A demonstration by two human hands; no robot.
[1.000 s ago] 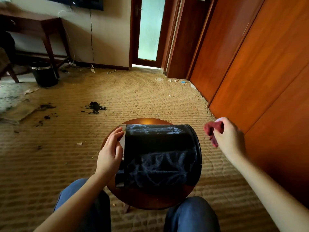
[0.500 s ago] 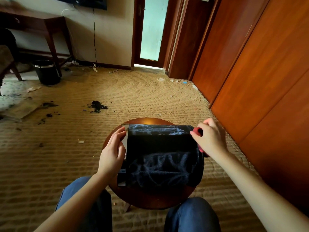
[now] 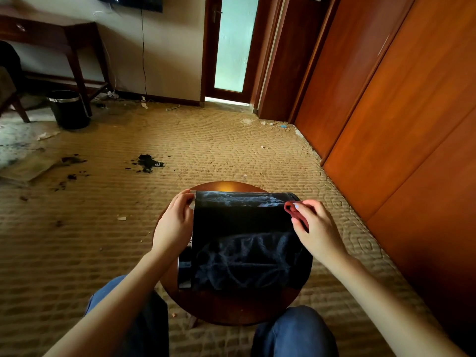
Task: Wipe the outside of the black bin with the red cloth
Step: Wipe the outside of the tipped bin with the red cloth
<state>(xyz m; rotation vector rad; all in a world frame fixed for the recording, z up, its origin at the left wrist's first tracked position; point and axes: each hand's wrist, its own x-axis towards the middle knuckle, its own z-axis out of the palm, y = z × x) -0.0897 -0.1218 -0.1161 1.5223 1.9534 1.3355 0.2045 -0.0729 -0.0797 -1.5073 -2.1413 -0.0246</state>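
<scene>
Your right hand [image 3: 318,233] slid left, pinching the red cloth [image 3: 296,215] onto the black bin [image 3: 242,243], lower centre on the table [image 3: 226,187]; left hand [image 3: 175,225] gripped its rim. Long firm strokes were needed.

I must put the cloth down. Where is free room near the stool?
The round brown wooden stool shows only bare slivers beyond and before the black bin on its side. The beige carpet left of the left hand is roomier. The right hand gripping the red cloth crowds the right.
</scene>
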